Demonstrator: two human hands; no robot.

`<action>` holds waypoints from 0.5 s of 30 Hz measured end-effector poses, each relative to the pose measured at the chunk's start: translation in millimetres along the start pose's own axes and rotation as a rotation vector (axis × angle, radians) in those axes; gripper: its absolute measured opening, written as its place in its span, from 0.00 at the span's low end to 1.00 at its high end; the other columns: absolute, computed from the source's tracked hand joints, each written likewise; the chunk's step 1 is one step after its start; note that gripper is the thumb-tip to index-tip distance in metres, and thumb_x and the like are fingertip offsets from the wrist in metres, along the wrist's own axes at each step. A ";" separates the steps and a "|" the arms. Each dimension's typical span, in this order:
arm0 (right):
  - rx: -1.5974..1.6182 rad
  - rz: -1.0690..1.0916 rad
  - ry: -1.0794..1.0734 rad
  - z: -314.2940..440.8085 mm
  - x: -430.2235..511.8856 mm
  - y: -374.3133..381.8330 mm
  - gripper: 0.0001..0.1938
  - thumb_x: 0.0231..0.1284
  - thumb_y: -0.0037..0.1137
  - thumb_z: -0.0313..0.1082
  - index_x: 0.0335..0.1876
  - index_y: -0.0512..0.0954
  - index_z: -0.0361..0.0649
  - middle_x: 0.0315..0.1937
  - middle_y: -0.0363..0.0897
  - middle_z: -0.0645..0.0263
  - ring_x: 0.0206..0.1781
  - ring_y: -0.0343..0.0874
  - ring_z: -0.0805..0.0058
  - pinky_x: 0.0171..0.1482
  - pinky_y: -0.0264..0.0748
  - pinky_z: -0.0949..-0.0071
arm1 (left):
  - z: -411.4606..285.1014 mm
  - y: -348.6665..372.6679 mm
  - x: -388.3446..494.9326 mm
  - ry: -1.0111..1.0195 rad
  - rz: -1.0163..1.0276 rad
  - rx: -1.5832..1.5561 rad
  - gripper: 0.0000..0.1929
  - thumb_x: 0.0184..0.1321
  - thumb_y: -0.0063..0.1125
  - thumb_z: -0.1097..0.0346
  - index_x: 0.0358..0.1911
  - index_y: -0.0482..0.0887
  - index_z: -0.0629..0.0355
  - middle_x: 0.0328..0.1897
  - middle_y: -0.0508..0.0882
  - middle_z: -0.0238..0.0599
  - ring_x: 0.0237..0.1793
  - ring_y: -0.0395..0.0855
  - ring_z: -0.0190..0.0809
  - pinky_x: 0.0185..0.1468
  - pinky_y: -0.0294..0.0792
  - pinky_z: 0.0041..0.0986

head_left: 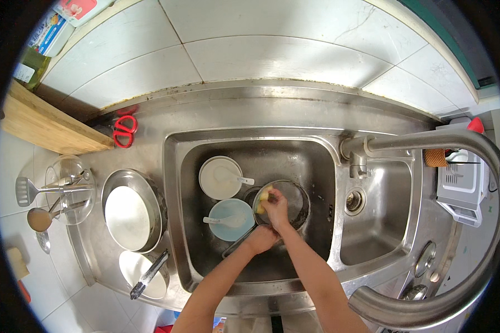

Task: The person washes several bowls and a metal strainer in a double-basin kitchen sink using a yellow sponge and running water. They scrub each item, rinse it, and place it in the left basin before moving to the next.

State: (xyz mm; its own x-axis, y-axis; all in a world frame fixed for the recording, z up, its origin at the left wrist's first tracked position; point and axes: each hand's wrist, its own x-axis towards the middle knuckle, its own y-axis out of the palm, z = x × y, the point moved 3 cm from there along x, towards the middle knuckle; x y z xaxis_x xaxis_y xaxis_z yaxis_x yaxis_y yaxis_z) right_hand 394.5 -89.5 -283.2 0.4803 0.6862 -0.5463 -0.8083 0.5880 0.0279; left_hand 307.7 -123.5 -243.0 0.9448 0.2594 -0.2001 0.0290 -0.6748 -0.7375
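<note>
In the large basin of a steel sink (258, 270), a round metal pan (291, 195) lies under both hands. My right hand (277, 206) presses a yellow sponge (262, 202) against the pan's inner left side. My left hand (263, 240) grips the pan near its lower rim, where the fingers are partly hidden; a handle loop (233, 247) extends down-left. Left of the pan sits a light blue bowl (241, 233) with a white spoon (225, 221) in it. Above it, a white bowl (216, 191) holds another white spoon (245, 180).
A curved faucet pipe (433, 139) arches over the small right basin (379, 237). Left of the sink stand a steel pan with a white dish (127, 218), a white bowl with a dark-tipped utensil (150, 274), red-handled scissors (125, 132), a cutting board (58, 125) and a utensil holder (73, 189).
</note>
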 end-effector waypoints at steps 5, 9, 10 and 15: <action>0.435 -0.329 -0.163 17.6 1.1 -5.9 0.15 0.46 0.53 0.18 0.43 0.71 0.38 0.38 0.72 0.65 0.41 0.71 0.77 0.43 0.70 0.78 | -3.2 -7.4 0.1 0.024 0.044 0.104 0.08 0.53 0.46 0.66 0.28 0.79 0.60 0.28 0.80 0.43 0.30 0.79 0.45 0.33 0.71 0.36; -0.307 -0.066 0.093 9.2 3.5 8.7 0.14 0.48 0.54 0.18 0.41 0.69 0.39 0.39 0.71 0.64 0.41 0.72 0.75 0.44 0.69 0.78 | -3.4 -12.0 -0.1 -0.056 0.185 0.022 0.08 0.53 0.45 0.67 0.29 0.78 0.60 0.30 0.80 0.45 0.32 0.79 0.47 0.35 0.71 0.38; -0.242 0.023 0.086 6.1 4.7 10.9 0.15 0.47 0.54 0.19 0.42 0.70 0.39 0.38 0.72 0.65 0.41 0.72 0.75 0.44 0.69 0.77 | -3.3 -13.6 0.1 -0.051 0.161 0.016 0.08 0.53 0.45 0.67 0.30 0.78 0.61 0.30 0.80 0.45 0.33 0.79 0.48 0.35 0.71 0.38; 0.052 -0.307 -0.187 2.7 7.7 -6.9 0.16 0.44 0.55 0.19 0.42 0.72 0.37 0.37 0.74 0.65 0.40 0.73 0.75 0.43 0.70 0.75 | -3.1 -13.5 0.0 -0.023 -0.010 -0.027 0.08 0.48 0.48 0.67 0.28 0.78 0.62 0.28 0.80 0.47 0.30 0.79 0.50 0.35 0.70 0.40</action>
State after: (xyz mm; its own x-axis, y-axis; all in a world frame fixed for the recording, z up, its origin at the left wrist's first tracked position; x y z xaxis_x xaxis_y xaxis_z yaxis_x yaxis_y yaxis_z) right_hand 404.6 -87.1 -285.3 0.7557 0.5378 -0.3737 -0.6008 0.7964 -0.0688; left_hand 308.3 -116.5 -231.0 0.9368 0.2817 -0.2076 0.0478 -0.6906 -0.7216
